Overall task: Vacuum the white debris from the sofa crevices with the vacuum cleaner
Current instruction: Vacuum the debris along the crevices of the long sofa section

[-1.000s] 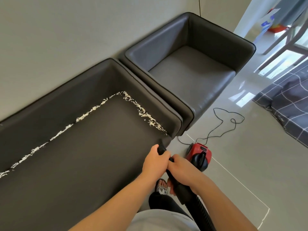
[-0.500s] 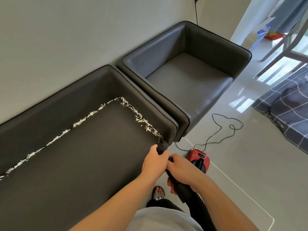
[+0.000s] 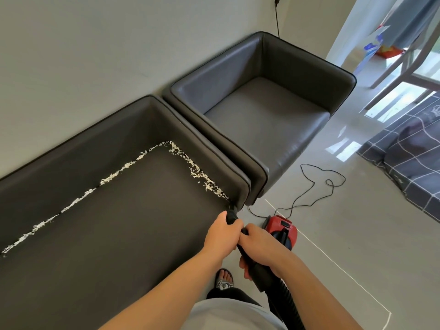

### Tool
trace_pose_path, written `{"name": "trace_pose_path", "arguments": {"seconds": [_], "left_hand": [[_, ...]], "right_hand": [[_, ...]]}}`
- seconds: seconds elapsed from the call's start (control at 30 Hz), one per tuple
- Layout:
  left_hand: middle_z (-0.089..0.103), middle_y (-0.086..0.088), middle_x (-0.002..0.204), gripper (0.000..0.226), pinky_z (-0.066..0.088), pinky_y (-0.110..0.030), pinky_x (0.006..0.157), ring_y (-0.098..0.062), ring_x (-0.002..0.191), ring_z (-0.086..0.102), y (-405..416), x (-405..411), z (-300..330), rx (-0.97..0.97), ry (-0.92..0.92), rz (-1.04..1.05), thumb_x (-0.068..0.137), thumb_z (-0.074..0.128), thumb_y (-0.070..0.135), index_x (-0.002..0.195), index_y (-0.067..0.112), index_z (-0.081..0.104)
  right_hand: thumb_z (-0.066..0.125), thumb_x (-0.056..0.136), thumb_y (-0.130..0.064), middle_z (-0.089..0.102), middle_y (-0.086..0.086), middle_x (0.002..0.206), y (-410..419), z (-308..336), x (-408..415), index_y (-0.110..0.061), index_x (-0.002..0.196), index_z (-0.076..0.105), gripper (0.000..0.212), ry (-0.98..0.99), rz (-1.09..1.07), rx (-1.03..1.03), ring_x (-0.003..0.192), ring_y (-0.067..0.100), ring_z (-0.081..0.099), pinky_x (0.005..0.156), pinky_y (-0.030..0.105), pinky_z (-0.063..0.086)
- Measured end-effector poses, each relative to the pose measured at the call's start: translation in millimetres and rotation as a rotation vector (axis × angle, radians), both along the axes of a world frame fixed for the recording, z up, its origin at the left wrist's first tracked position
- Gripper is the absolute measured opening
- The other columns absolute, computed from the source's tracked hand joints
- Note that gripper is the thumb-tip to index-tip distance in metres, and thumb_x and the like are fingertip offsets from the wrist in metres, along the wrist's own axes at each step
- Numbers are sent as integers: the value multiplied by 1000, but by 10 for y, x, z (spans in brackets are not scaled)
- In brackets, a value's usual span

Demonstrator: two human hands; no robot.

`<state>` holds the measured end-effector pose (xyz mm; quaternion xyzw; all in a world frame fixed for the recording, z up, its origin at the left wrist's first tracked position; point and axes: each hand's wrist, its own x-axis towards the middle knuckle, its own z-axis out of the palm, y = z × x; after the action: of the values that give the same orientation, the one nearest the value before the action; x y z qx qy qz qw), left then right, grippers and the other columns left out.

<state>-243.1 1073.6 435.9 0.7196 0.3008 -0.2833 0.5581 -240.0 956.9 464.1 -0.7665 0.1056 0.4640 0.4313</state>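
A dark grey sofa (image 3: 114, 234) fills the left half of the view. White debris (image 3: 123, 166) lines its back crevice and runs down the right-side crevice beside the armrest. Both hands grip the black vacuum nozzle (image 3: 231, 213), whose tip sits at the front end of the right-side crevice. My left hand (image 3: 222, 232) holds the nozzle near its tip. Further back on the tube is my right hand (image 3: 260, 246), with the ribbed hose (image 3: 289, 306) trailing down behind it. On the floor just right of my hands stands the red vacuum cleaner (image 3: 282, 228).
A matching grey armchair (image 3: 262, 110) stands against the sofa's right armrest. The vacuum's black cord (image 3: 314, 186) loops over the grey tiled floor. A checked dark mattress (image 3: 409, 153) lies at the right edge. My sandalled foot (image 3: 224, 279) is below my hands.
The nozzle tip has pushed forward and slightly up to the front end of the right-side crevice, with both hands following. The view has tilted up a little.
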Motion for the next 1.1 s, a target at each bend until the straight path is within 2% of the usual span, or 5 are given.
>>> {"name": "trace_pose_path", "arguments": {"seconds": [0.17, 0.47, 0.63, 1.0, 1.1], "left_hand": [[51, 18, 94, 56, 57, -50, 96, -19, 104, 64, -54, -38, 23, -5, -43, 15, 90, 54, 27, 145, 20, 46], [48, 19, 93, 55, 57, -47, 97, -8, 94, 60, 79, -24, -81, 38, -58, 81, 95, 55, 26, 148, 18, 44], [48, -4, 149, 67, 50, -45, 106, -14, 117, 51, 139, -33, -110, 46, -73, 95, 95, 54, 28, 158, 23, 32], [45, -3, 154, 69, 51, -46, 106, -21, 127, 55, 207, 22, -149, 62, -86, 173, 94, 55, 30, 159, 26, 31], [58, 13, 115, 65, 60, -26, 74, -8, 92, 61, 238, 89, -132, 29, -65, 195, 97, 55, 25, 158, 24, 33]], "right_hand": [[43, 101, -23, 70, 11, 67, -47, -27, -6, -12, 101, 47, 12, -30, 17, 2, 46, 20, 64, 51, 31, 58], [43, 103, -25, 68, 8, 71, 92, -107, 44, -15, 100, 46, 10, -47, 91, -4, 44, 16, 66, 48, 28, 58], [44, 102, -27, 69, 9, 75, 144, -152, 54, -18, 99, 45, 10, -59, 122, -4, 45, 17, 67, 49, 29, 58], [43, 102, -29, 69, 7, 89, 249, -243, 175, -17, 101, 51, 14, -220, 272, -92, 68, 17, 64, 75, 39, 61], [43, 101, -27, 70, 9, 87, 291, -261, 261, -16, 96, 49, 13, -196, 253, -83, 63, 18, 66, 69, 39, 61]]}}
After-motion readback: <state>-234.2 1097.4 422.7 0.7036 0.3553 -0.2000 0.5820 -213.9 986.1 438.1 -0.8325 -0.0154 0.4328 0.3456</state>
